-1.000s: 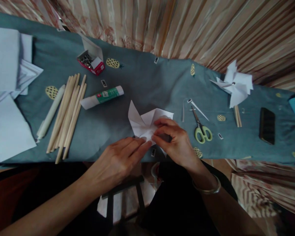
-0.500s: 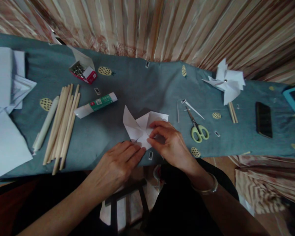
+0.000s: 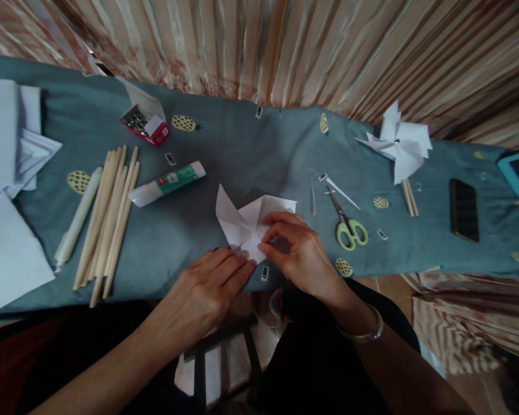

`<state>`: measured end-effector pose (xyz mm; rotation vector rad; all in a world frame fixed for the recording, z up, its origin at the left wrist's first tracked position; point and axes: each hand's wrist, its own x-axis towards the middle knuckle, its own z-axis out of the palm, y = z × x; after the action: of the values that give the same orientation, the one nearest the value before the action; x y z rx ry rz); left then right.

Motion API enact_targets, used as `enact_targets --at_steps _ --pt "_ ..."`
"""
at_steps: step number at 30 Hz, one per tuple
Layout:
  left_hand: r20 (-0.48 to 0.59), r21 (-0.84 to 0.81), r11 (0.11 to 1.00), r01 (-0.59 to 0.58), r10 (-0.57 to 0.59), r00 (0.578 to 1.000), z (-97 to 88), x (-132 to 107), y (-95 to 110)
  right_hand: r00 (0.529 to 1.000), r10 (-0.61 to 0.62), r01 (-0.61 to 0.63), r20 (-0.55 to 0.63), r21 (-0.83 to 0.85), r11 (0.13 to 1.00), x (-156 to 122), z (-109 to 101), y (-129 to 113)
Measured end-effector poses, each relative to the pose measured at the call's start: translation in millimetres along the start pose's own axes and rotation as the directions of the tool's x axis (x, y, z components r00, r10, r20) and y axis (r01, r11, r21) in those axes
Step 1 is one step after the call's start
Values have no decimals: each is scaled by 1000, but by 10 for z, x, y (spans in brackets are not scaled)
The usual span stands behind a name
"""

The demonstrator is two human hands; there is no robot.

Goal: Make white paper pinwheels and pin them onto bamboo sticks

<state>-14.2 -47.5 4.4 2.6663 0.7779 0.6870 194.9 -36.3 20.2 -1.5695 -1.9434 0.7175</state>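
A white paper pinwheel [image 3: 247, 222], partly folded, lies near the front edge of the cloth-covered table, one pointed blade standing up at its left. My left hand [image 3: 210, 282] is closed at its lower left edge, fingers together and pressing the paper. From the right, my right hand [image 3: 300, 248] pinches a flap by the pinwheel's centre between thumb and fingers. The paper under the fingertips is hidden. Green-handled scissors [image 3: 348, 227] lie open to the right of my right hand, beside thin paper strips [image 3: 342, 193].
Left of the pinwheel are a glue tube [image 3: 173, 181], several wooden sticks [image 3: 108, 219], a pale capped pen-like stick [image 3: 78, 216] and white paper sheets [image 3: 8, 248]. Behind stands an open red box [image 3: 147, 127] of small metal pieces. A finished pinwheel [image 3: 400, 144] and a phone [image 3: 464, 209] lie right.
Both hands keep almost the same position on the pinwheel. The view has shifted very slightly; nothing else has visibly moved.
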Motion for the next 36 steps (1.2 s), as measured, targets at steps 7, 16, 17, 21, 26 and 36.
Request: enact_targets --at_steps 7,16,17,21,26,36 --pt "10 12 1000 4 -4 1000 -1 19 7 997 -81 80 -10 -88 993 -56 1 -28" --pt "31 31 999 15 -16 999 -30 41 23 982 -188 191 34 -167 967 -82 4 -6" --pt "34 33 999 17 -18 999 -33 45 24 981 -191 195 41 -178 965 -83 5 -3" --pt "44 29 999 16 -17 999 -40 51 28 972 -221 233 74 -239 943 -89 12 -1" --pt "30 29 999 17 -18 999 -53 61 34 967 -235 256 104 -351 900 -141 83 -17" --pt "-3 68 997 40 -40 999 -49 110 55 971 -236 209 -36 -347 914 -262 327 64"
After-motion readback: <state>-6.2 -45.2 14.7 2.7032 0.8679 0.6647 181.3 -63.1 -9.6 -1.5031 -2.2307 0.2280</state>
